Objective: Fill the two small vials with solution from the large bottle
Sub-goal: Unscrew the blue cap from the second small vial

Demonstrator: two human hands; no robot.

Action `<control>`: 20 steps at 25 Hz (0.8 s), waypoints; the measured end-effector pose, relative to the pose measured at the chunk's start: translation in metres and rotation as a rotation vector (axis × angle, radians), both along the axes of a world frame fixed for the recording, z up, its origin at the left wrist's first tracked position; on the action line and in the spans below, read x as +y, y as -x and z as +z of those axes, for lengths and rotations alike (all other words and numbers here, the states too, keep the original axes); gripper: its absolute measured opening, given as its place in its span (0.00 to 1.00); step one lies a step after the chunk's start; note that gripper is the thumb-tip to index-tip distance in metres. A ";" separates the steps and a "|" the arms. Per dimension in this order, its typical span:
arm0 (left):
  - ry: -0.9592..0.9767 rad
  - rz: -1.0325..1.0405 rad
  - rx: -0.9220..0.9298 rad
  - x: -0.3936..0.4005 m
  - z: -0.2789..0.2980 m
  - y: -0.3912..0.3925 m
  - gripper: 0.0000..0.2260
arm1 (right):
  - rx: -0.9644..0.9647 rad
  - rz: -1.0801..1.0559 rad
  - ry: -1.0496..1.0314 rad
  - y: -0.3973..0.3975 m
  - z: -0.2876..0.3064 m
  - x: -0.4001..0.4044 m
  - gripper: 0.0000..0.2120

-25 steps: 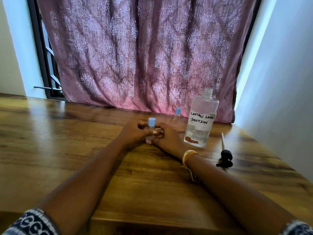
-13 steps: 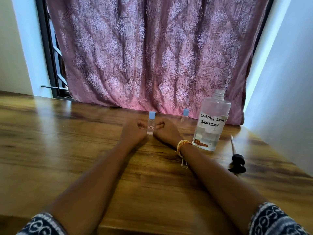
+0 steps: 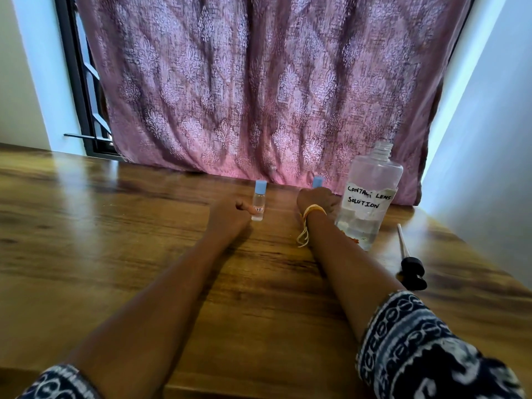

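Landmark: the large bottle (image 3: 370, 197), standing upright on the wooden tabletop (image 3: 115, 240) near its far right edge, in front of the patterned curtain (image 3: 259, 82). The bottle is uncapped, hand-labelled "CONTACT LENS SOLUTION", with clear liquid low in its body.

First vial (image 3: 258, 200): upright, blue cap on, well to the left of the bottle. It carries a small numbered label. The left hand (image 3: 230, 216) rests on the tabletop against it; the thumb touches the vial's lower body, the other fingers are curled under and their hold cannot be confirmed.

Second vial (image 3: 317, 182): just left of the bottle, only its blue cap visible above the right hand (image 3: 315, 200). That hand is closed about the vial's position, knuckles toward the camera; the fingers themselves are hidden, so the grip cannot be told for certain. A yellow cord bracelet (image 3: 312, 210) sits on that wrist.

Black pump dispenser (image 3: 410, 269): lying flat to the bottle's right and nearer the camera.
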State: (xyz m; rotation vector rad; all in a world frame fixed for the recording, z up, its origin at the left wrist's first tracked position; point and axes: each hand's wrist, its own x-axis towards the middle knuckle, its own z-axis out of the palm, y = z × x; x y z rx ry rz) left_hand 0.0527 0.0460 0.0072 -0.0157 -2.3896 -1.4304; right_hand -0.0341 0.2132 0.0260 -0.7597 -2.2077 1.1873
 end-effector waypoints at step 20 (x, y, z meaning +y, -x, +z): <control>-0.331 -0.656 -0.078 0.030 -0.001 -0.026 0.17 | 0.204 1.002 -0.164 -0.123 -0.012 0.043 0.20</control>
